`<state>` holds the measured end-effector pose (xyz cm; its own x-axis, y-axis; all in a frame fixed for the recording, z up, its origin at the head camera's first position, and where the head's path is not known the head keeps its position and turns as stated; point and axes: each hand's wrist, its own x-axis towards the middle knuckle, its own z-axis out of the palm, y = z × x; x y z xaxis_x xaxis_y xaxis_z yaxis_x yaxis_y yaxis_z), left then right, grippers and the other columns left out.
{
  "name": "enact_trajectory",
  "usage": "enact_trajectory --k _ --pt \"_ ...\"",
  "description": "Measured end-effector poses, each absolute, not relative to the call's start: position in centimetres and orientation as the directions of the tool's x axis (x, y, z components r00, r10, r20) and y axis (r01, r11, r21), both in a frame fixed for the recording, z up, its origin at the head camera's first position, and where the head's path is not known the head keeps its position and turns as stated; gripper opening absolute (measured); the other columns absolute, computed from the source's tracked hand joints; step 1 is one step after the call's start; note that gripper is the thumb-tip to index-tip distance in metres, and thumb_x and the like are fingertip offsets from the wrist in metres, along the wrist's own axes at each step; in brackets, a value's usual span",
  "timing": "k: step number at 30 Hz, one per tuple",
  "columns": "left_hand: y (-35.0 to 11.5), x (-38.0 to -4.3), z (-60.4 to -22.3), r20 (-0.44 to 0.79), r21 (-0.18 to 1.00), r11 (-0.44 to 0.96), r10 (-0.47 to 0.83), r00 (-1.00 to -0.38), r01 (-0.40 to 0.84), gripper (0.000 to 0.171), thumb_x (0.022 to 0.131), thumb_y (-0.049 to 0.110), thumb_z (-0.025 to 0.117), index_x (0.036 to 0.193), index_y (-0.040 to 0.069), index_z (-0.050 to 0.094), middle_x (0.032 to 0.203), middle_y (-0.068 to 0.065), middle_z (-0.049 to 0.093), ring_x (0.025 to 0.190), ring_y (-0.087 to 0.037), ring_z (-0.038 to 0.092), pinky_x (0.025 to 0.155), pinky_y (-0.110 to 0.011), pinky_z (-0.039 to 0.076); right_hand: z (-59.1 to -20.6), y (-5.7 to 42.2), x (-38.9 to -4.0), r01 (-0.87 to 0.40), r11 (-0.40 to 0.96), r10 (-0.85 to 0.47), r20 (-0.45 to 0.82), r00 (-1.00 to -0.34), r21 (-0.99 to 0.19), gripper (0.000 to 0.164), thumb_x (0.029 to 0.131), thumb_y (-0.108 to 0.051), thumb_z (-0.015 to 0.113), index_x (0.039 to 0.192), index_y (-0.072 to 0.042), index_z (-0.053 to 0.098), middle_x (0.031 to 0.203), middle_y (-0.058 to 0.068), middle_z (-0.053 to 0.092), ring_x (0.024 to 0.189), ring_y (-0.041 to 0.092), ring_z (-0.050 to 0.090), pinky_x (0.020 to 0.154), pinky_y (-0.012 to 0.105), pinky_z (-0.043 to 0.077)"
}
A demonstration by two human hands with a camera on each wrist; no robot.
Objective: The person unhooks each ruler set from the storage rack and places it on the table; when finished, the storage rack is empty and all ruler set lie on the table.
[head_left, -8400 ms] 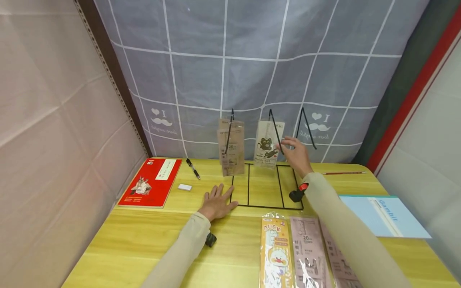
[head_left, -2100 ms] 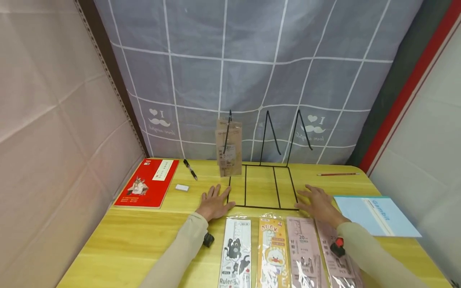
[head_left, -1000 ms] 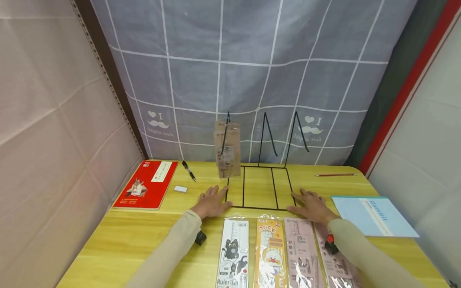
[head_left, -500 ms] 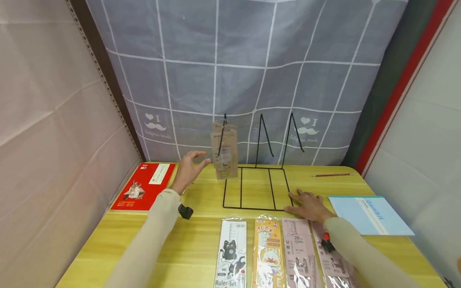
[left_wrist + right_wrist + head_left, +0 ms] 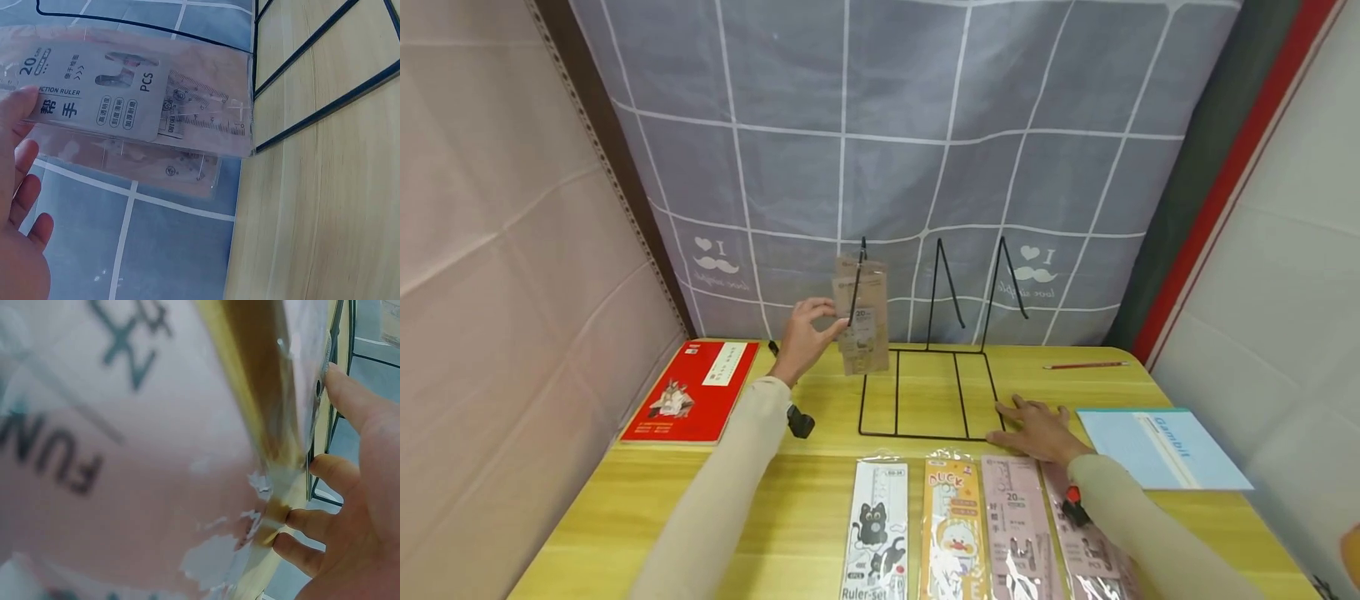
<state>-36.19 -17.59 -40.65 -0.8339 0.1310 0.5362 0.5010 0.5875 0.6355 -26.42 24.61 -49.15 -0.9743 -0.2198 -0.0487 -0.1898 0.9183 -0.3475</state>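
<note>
A black wire rack with three upright hooks stands at the back of the table. Pink packaged ruler sets hang overlapping on its left hook. My left hand pinches the left edge of the front one, thumb over its face in the left wrist view, other fingers loosely bent. My right hand rests with spread fingers at the rack's front right corner. In front lie a cat ruler set, a duck ruler set and two columns of pink ruler sets, partly under the right forearm.
At left lies a red booklet, with a pen mostly hidden behind the left hand. A red pencil and a light blue notebook lie at right. A grey gridded curtain hangs behind the rack.
The cat ruler set came off the middle hook and lies on the table. My right hand went from that hook to the rack's corner; my left rose from the base to the hanging pack.
</note>
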Motion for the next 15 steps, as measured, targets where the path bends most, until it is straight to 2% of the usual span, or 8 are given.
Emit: enact_trajectory --k 7,15 --pt "-17.3 -35.8 -40.7 0.574 0.614 0.595 0.114 -0.811 0.518 0.024 0.095 0.024 0.078 0.098 0.000 0.077 0.137 -0.014 0.063 0.136 -0.038 0.047 0.116 -0.058 0.038 -49.0 24.4 -26.4 -0.192 0.913 -0.221 -0.040 -0.974 -0.359 0.086 0.091 -0.067 0.066 0.155 -0.012 0.049 0.163 0.032 0.032 0.145 0.059 0.034 0.112 0.084 0.005" --pt "-17.3 -34.2 -40.9 0.561 0.636 0.584 0.100 -0.822 0.504 0.034 0.092 0.035 0.080 0.096 0.001 0.079 0.141 -0.011 0.061 0.142 -0.038 0.041 0.119 -0.061 0.034 -48.9 24.4 -26.1 -0.190 0.910 -0.217 -0.031 -0.976 -0.369 0.085 0.092 -0.065 0.067 0.156 -0.011 0.048 0.164 0.032 0.030 0.146 0.059 0.032 0.113 0.084 0.003"
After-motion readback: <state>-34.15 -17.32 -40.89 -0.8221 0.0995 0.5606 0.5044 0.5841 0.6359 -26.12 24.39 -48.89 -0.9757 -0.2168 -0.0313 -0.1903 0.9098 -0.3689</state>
